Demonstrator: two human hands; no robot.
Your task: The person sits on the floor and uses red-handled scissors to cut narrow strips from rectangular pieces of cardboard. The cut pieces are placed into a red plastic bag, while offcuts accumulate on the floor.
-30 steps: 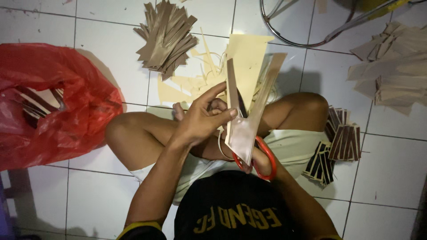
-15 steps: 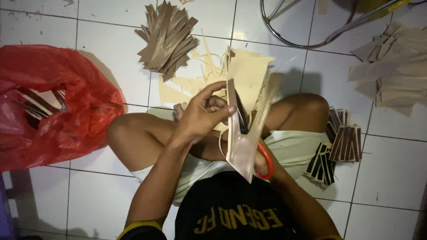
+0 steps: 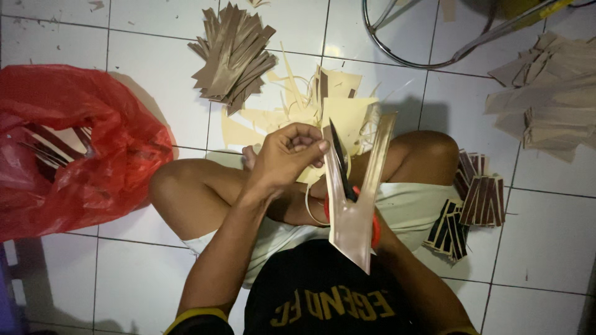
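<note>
We sit cross-legged on a white tiled floor (image 3: 143,273). To our left lies a red plastic bag (image 3: 74,149) with dark strips showing inside. Ahead of us lie a fanned pile of cut brown strips (image 3: 236,56) and pale yellowish offcuts (image 3: 279,118), to our right a larger heap of brown pieces (image 3: 546,93), and small bundles of dark strips (image 3: 478,198) beside our right thigh. Judging by those piles, much cutting is already done.

The sheet in hand, a glossy brown piece (image 3: 354,229), is slit from its top edge most of the way down, so it stands as a V with only the lower part still joined; this cut looks nearly finished. The left hand (image 3: 288,155) has its fingers curled and pinching the top of the left strip. The red-handled scissors (image 3: 340,167) stand with blades in the slit. The right hand is hidden behind the sheet, so we cannot tell its grip.
</note>
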